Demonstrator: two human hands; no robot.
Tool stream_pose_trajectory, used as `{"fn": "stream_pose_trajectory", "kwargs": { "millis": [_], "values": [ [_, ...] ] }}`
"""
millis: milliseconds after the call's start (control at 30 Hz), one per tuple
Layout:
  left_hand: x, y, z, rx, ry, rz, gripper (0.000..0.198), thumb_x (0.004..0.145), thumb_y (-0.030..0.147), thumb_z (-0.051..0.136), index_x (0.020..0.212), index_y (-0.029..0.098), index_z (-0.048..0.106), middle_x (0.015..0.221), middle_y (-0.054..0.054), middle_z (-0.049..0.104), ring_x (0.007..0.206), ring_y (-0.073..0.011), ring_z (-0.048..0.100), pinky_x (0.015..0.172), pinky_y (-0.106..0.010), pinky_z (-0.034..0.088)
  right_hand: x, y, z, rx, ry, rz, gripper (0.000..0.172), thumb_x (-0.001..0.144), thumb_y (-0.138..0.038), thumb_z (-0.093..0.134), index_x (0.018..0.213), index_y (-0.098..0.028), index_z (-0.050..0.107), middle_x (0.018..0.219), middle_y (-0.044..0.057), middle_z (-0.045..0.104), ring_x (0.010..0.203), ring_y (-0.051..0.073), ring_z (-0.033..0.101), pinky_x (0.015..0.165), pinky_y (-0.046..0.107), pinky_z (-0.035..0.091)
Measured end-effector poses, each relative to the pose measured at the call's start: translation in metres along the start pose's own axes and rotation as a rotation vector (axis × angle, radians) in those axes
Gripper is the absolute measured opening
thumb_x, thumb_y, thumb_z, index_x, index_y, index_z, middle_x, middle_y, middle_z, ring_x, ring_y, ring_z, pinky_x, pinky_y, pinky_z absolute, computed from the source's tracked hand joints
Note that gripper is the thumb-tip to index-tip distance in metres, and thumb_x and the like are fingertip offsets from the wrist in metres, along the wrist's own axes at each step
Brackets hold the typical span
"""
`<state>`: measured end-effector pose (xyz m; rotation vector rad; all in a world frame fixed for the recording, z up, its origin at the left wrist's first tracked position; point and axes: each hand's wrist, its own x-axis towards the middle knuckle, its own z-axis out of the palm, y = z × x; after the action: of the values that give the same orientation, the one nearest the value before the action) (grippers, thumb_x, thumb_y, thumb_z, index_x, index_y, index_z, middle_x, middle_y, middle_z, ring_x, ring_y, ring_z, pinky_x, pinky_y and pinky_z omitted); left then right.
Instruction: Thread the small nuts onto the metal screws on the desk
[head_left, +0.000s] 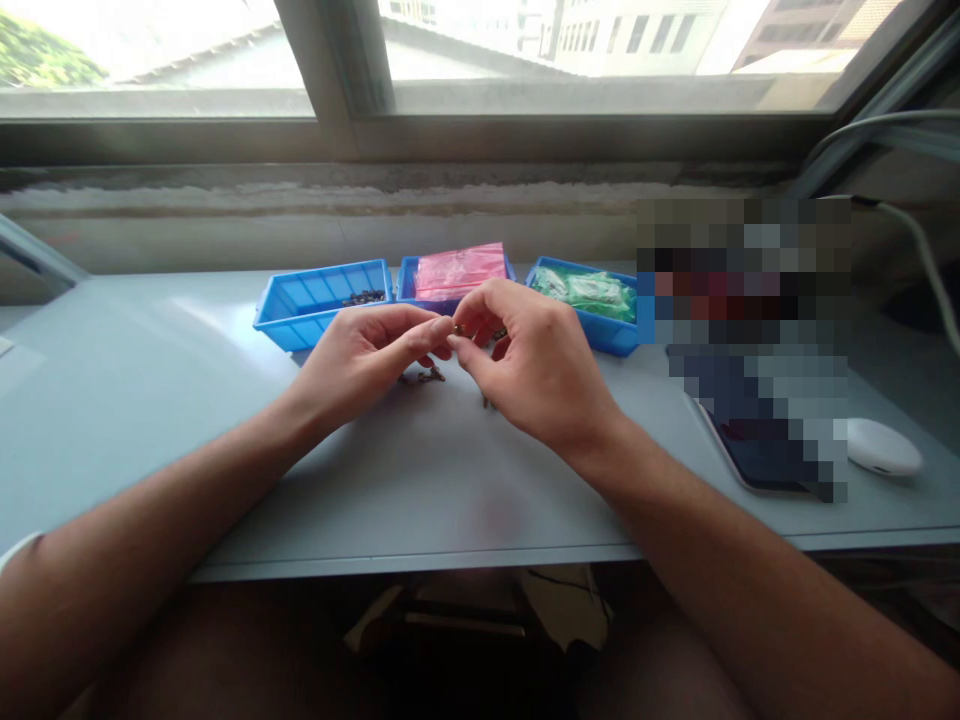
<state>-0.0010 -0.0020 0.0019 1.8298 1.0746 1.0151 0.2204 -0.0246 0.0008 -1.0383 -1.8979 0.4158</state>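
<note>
My left hand [375, 345] and my right hand [536, 350] meet fingertip to fingertip above the desk. Between the thumb and index finger of the right hand is a small brass-coloured metal piece [458, 329]. The left thumb and fingers are pinched together against that same piece, whose exact kind is too small to make out. Under the hands lie several small dark metal parts [431, 375], partly covered by the fingers. Another little metal part [487, 403] shows just below the right hand's fingers.
Behind the hands stand a blue bin with small dark parts [322, 285], one with pink plastic bags [461, 272], and one with green bags [589, 292]. A dark phone [765, 460] and white oval case [883, 447] lie right. The desk's front edge [420, 565] runs below my forearms.
</note>
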Motion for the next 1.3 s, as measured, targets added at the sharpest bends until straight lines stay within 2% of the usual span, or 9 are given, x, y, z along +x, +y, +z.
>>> {"fn": "stream_pose_trajectory", "kwargs": {
  "millis": [233,400,500,667,833,933,1000,1100,1300],
  "values": [
    [0.0005,-0.0020,0.0017,-0.017,0.002,0.037,0.031,0.093,0.048,0.104,0.116,0.027,0.099,0.112,-0.007,0.094,0.104,-0.0305,0.090,0.092,-0.036,0.075,-0.0005,0.0036,0.0000,0.016,-0.058,-0.031,0.023,0.093,0.000,0.067,0.095,-0.022,0.073,0.101,0.003,0.081,0.092,0.020,0.073,0.084,0.034,0.052],
    [0.0017,-0.0059,0.0020,-0.004,0.039,0.042,0.019,0.093,0.035,0.102,0.108,0.025,0.099,0.110,-0.007,0.094,0.105,-0.0310,0.091,0.094,-0.037,0.076,-0.0002,0.0020,-0.0026,0.036,-0.032,0.014,0.017,0.094,-0.006,0.068,0.096,-0.022,0.074,0.098,0.004,0.082,0.089,0.022,0.074,0.084,0.035,0.054],
    [0.0020,-0.0067,0.0031,-0.065,0.045,0.036,0.026,0.088,0.035,0.106,0.109,0.023,0.097,0.113,-0.008,0.094,0.108,-0.0313,0.091,0.099,-0.039,0.076,-0.0001,0.0000,-0.0029,0.064,-0.040,0.050,0.012,0.096,-0.011,0.072,0.096,-0.023,0.074,0.097,0.003,0.082,0.087,0.021,0.074,0.082,0.035,0.054],
    [0.0008,-0.0052,0.0063,-0.145,0.032,0.038,0.034,0.085,0.033,0.109,0.112,0.020,0.095,0.117,-0.009,0.094,0.112,-0.0318,0.091,0.104,-0.041,0.077,-0.0003,0.0010,-0.0012,0.074,-0.075,0.069,0.017,0.093,-0.005,0.070,0.096,-0.022,0.072,0.095,0.002,0.081,0.086,0.021,0.074,0.082,0.034,0.053],
    [-0.0001,-0.0025,0.0062,-0.219,0.048,0.026,0.044,0.087,0.026,0.109,0.126,0.019,0.092,0.127,-0.009,0.093,0.117,-0.0306,0.091,0.103,-0.037,0.076,-0.0003,0.0037,0.0006,0.018,-0.054,0.039,0.028,0.091,-0.003,0.066,0.114,-0.016,0.076,0.096,0.004,0.079,0.087,0.022,0.073,0.083,0.035,0.053],
    [0.0000,-0.0003,0.0034,-0.193,0.055,0.003,0.039,0.092,0.034,0.106,0.127,0.021,0.093,0.122,-0.008,0.093,0.112,-0.0271,0.090,0.096,-0.032,0.075,-0.0003,0.0026,0.0002,-0.011,-0.006,-0.028,0.023,0.093,-0.004,0.066,0.107,-0.018,0.078,0.105,0.007,0.082,0.093,0.022,0.073,0.086,0.035,0.054],
    [0.0004,0.0008,0.0016,-0.143,0.035,-0.010,0.029,0.099,0.044,0.101,0.116,0.022,0.095,0.111,-0.007,0.093,0.103,-0.0244,0.089,0.091,-0.029,0.074,-0.0002,0.0010,-0.0006,0.006,0.018,-0.019,0.017,0.096,-0.006,0.068,0.101,-0.021,0.076,0.102,0.004,0.082,0.090,0.021,0.072,0.083,0.035,0.053],
    [0.0015,0.0012,0.0006,-0.106,-0.031,-0.004,0.031,0.103,0.054,0.096,0.104,0.022,0.097,0.098,-0.006,0.092,0.088,-0.0212,0.085,0.081,-0.027,0.072,-0.0001,-0.0006,-0.0011,0.021,0.022,-0.009,0.014,0.098,-0.008,0.074,0.096,-0.022,0.073,0.096,0.001,0.079,0.087,0.019,0.070,0.081,0.034,0.051],
    [0.0010,-0.0018,0.0033,-0.071,-0.025,0.035,0.031,0.098,0.050,0.101,0.114,0.025,0.099,0.102,-0.006,0.093,0.086,-0.0229,0.087,0.082,-0.031,0.074,-0.0006,0.0022,0.0011,-0.006,-0.019,-0.049,0.020,0.096,0.000,0.072,0.096,-0.020,0.074,0.099,0.003,0.079,0.090,0.019,0.070,0.083,0.033,0.049]
  ]
}}
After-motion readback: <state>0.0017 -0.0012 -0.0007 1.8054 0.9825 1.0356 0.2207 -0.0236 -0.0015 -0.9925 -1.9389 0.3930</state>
